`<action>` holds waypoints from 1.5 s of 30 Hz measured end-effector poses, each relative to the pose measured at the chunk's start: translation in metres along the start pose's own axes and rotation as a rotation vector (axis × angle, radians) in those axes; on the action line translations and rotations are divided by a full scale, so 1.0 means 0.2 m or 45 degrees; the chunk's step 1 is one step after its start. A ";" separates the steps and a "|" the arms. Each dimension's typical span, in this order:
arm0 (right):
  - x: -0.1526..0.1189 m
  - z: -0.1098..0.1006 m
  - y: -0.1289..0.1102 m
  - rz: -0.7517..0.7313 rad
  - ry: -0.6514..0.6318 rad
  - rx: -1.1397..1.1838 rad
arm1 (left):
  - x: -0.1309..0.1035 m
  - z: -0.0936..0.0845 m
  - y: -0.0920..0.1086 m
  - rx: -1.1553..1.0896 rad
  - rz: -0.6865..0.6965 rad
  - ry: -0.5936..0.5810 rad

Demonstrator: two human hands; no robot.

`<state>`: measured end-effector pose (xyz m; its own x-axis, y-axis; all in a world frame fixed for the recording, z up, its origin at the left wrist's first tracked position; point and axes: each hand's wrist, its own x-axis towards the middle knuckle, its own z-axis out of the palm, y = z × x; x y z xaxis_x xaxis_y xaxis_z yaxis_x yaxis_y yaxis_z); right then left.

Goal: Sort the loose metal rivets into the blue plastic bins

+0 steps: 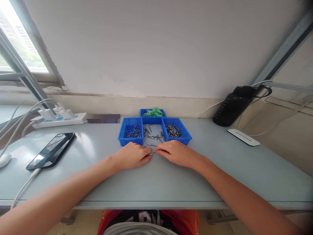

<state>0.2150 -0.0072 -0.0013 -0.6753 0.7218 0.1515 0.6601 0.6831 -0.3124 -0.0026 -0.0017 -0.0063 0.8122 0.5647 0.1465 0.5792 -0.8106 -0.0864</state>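
My left hand [135, 155] rests on the desk with its fingers closed, pinching one end of a thin metal rivet [153, 153]. Opposite it, my right hand [174, 153] is closed too, its thumb and fingertips at the other end of the same rivet. Just beyond the fingertips, several loose rivets [152, 137] lie on the desk between two blue bins. The left blue bin [124, 141] has some rivets in it; the right blue bin [184, 141] is more thickly filled with them. My fingers partly cover the held piece.
Behind these, a third blue bin [144, 113] holds green plastic packets [155, 112]. A phone [52, 150] on a cable and a white power strip [63, 119] are at left. At right stand a black bottle [232, 106] and a flat white device [243, 137].
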 end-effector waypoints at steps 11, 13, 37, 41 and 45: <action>0.00 0.03 0.01 -0.033 -0.110 0.032 | 0.00 -0.02 0.00 -0.052 0.195 0.246; 0.01 0.04 0.01 -0.047 -0.099 0.033 | 0.00 -0.02 0.00 -0.057 0.208 0.278; 0.00 0.01 -0.01 0.013 -0.077 0.215 | -0.01 -0.02 0.00 -0.094 0.143 0.220; 0.00 0.01 -0.03 0.007 -0.130 0.279 | -0.01 0.00 0.00 -0.017 0.148 0.218; 0.00 0.01 -0.03 -0.027 -0.132 0.212 | -0.01 0.02 -0.01 0.019 0.191 0.218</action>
<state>0.2100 -0.0115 -0.0017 -0.7241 0.6866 0.0650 0.5880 0.6638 -0.4622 -0.0042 -0.0007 -0.0096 0.8663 0.4024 0.2960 0.4548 -0.8804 -0.1344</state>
